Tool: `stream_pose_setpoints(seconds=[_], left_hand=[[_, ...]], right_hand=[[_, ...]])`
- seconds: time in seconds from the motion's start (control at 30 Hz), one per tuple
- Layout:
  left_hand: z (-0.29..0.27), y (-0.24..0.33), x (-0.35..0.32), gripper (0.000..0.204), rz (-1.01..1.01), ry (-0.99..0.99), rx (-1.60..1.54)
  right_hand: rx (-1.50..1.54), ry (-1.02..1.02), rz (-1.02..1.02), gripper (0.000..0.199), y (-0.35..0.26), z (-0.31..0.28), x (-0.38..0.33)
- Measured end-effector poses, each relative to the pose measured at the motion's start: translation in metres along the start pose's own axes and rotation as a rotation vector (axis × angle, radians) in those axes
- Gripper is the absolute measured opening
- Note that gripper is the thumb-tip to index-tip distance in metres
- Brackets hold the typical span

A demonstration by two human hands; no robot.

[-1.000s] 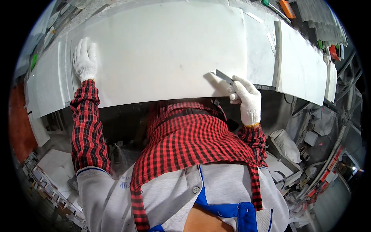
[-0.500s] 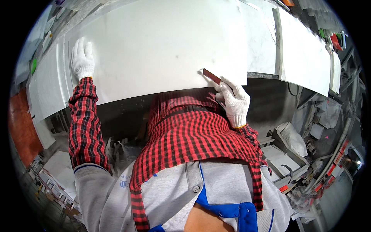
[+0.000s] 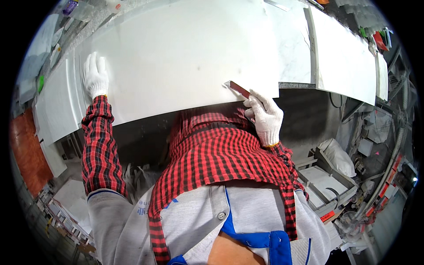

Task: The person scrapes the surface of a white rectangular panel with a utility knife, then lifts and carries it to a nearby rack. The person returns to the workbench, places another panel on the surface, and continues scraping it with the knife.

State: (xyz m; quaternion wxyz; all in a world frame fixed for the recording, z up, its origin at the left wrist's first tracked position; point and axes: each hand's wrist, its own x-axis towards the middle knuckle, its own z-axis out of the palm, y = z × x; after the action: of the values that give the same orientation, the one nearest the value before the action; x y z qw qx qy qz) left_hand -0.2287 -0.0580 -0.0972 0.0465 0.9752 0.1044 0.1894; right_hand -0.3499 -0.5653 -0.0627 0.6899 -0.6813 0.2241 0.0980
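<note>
A large white panel (image 3: 176, 57) lies flat before me, its near edge close to my waist. On the panel's left part my left hand (image 3: 96, 76), in a white knit glove, rests with fingers stretched out and nothing in it. My right hand (image 3: 265, 115), gloved the same way, is closed around a slim dark red hand tool (image 3: 240, 88). The tool points left and away from me, with its pale tip at the panel's surface near the front edge. Whether that tip is a knife or scraper blade I cannot tell. Faint dark spots show on the panel.
More pale slabs (image 3: 346, 57) lie to the right, along the same bench. A grey crate (image 3: 338, 191) and a white sack (image 3: 337, 157) are low on the right. Papers and boxes (image 3: 73, 198) crowd the lower left. A clear container (image 3: 79, 9) is at the far left.
The tool's tip and my right hand have shifted slightly left in view. My left hand appears a little lower in the picture; the whole view has shifted slightly too.
</note>
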Motion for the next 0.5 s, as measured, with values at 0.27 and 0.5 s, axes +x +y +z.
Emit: stream_pose_setpoints(seconds=[0.27, 0.5], left_hand=[[0.000, -0.005, -0.002, 0.045, 0.052, 0.034, -0.001], [-0.002, 0.000, -0.001, 0.045, 0.024, 0.037, 0.008]], right_hand=[[0.023, -0.034, -0.007, 0.028, 0.002, -0.004, 0.001], [0.156, -0.035, 0.140, 0.030, -0.006, -0.004, 0.007]])
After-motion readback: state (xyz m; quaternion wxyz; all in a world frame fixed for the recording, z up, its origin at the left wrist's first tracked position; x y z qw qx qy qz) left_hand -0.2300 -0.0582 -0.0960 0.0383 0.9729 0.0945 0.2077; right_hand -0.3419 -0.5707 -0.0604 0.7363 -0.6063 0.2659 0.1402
